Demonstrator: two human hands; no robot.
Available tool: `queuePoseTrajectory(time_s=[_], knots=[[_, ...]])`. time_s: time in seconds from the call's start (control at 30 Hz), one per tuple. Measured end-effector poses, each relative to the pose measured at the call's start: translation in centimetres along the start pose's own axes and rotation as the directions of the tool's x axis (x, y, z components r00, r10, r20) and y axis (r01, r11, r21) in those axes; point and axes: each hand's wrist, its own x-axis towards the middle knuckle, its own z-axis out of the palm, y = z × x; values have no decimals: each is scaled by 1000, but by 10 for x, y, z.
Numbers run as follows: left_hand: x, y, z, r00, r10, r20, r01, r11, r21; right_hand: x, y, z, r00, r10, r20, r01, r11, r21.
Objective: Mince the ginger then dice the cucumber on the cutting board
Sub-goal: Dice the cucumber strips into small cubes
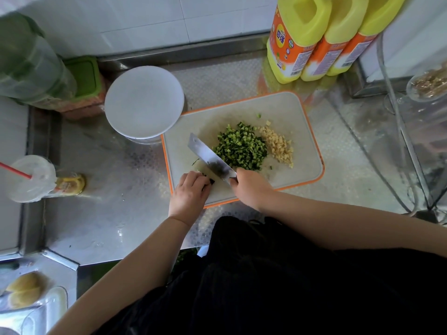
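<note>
One head-worn wide-angle view looks steeply down from above the person's torso, close over the cutting board point(302, 141) at centre; the wall lies toward twelve o'clock, the body at six.

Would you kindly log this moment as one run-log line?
ginger: minced | cucumber: mostly diced | left hand: holds last piece | right hand: grips knife | cutting board

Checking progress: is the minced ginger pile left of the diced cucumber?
No, the minced ginger lies right of the diced cucumber.

bright, even daylight | glare on steel counter point(116, 213) | soft shadows | wide-angle bending at edges | corners blurred
</note>
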Motion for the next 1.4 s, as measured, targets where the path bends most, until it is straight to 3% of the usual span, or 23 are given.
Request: queuePoseTrajectory(time_s=[0.2,0.37,0.7,0.97,1.4], knots=[[-6,4,-6,1000,-6,-23,7,1000,13,-10,0,-1,996,-83,-35,79,993,-92],[-5,6,-3,998,-57,36,57,998,24,-23,-11,0,990,-140,-4,138,979,-150],[-4,2,1,999,-39,2,39,999,-2,-9,-16,10,998,-36,45,43,983,-178],[-7,0,3,999,-48,-7,48,999,14,-6,-3,4,1000,6,4,-6,1000,-22],[-6,-1,1,999,-29,-34,29,1000,-3,-28,-17,0,995,-93,40,98,986,-136]])
